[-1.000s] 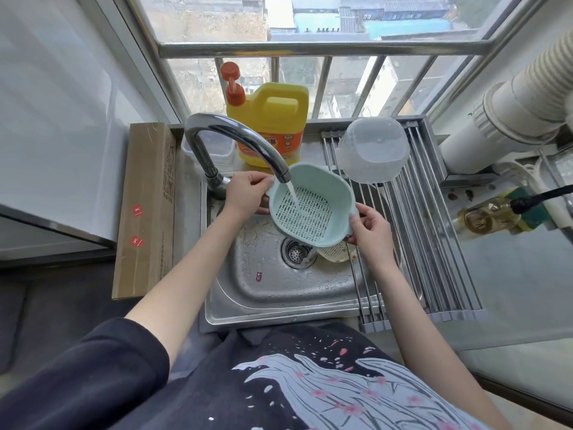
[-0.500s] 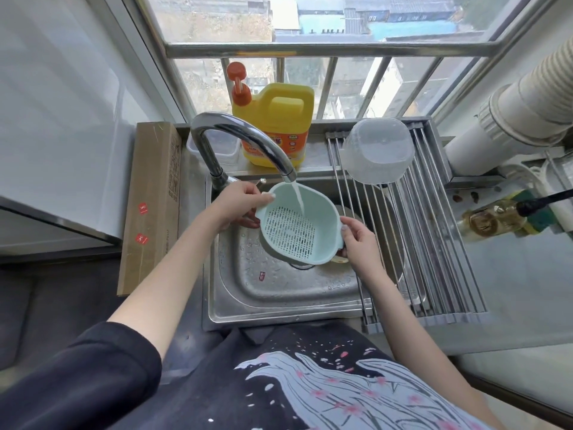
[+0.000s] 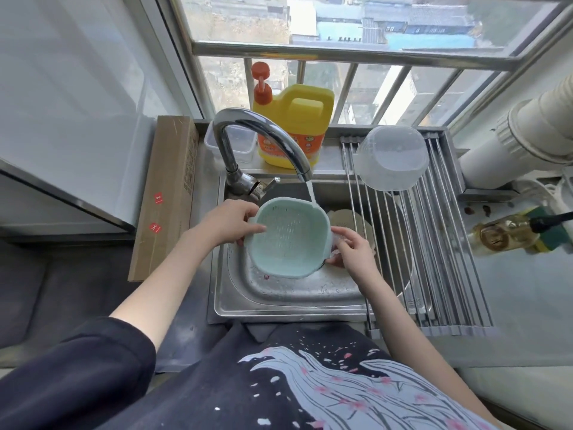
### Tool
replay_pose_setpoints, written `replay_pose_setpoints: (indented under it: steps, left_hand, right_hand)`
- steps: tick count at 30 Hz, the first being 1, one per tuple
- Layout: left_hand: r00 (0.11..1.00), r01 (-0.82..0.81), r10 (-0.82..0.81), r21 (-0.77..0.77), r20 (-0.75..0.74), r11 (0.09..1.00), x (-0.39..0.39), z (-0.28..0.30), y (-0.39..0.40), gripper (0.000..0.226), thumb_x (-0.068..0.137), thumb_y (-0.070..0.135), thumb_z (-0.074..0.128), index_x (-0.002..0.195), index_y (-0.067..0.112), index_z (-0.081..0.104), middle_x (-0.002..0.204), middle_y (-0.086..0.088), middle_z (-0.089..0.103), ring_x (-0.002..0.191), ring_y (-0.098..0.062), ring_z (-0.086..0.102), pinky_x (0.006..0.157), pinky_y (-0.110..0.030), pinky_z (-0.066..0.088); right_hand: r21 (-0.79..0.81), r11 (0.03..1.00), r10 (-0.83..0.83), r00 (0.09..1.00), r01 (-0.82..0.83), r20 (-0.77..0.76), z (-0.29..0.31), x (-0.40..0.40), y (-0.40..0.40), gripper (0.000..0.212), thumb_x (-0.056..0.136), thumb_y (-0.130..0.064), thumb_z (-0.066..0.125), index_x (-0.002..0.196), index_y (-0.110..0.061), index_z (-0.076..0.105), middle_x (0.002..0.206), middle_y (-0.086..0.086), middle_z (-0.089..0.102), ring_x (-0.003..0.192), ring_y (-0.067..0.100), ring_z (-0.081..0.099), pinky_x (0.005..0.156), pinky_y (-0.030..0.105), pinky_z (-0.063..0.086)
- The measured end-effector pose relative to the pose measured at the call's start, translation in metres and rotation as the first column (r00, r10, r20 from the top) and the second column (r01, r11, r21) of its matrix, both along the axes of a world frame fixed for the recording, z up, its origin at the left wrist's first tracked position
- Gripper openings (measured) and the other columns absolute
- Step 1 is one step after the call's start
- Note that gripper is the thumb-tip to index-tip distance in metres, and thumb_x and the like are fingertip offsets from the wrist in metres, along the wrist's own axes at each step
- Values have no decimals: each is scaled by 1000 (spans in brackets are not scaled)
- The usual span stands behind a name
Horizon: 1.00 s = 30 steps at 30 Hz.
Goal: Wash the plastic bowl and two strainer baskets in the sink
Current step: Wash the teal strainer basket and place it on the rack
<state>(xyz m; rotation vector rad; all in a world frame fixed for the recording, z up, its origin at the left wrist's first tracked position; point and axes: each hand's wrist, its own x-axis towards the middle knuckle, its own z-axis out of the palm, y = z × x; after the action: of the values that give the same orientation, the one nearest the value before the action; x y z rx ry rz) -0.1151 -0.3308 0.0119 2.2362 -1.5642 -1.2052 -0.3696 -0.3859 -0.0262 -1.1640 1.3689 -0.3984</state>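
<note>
Partly hidden behind the green strainer (image 3: 286, 240), a beige strainer (image 3: 348, 219) shows.

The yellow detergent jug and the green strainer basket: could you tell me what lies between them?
In the head view, the faucet spout and its falling water stream.

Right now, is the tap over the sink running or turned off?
Running. A white stream falls from the faucet spout onto the far rim of the green strainer basket held over the sink.
</note>
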Motion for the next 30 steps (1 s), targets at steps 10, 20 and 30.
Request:
replay_pose_setpoints:
  steps: [10,20,30]
  left_hand:
    - [800,462,-183,-391,571,796,-25,-29,39,24,65,13,82,70,14,58,58,-4,55,45,-24,56,42,-22,23]
    - [678,636,-22,-570,735,521,-32,-39,52,30,65,-11,45,70,18,50,54,0,46,45,-17,44,37,-23,25]
    - [872,316,-13,-543,490,778,-19,-66,60,25,75,20,74,73,16,49,57,1,52,47,-21,53,38,-21,25]
  right_hand:
    - [679,644,-636,739,352,220,-14,0,11,23,99,-20,41,109,-1,50,113,25,55,90,33,64,72,45,59]
    - [844,486,-729,638,227,248,-14,28,9,22,101,-13,41,99,2,58,80,23,70,60,36,70,52,45,59]
    - [824,495,-737,636,277,229,-14,29,-1,20,93,-4,56,110,7,55,96,24,68,65,34,72,49,38,58]
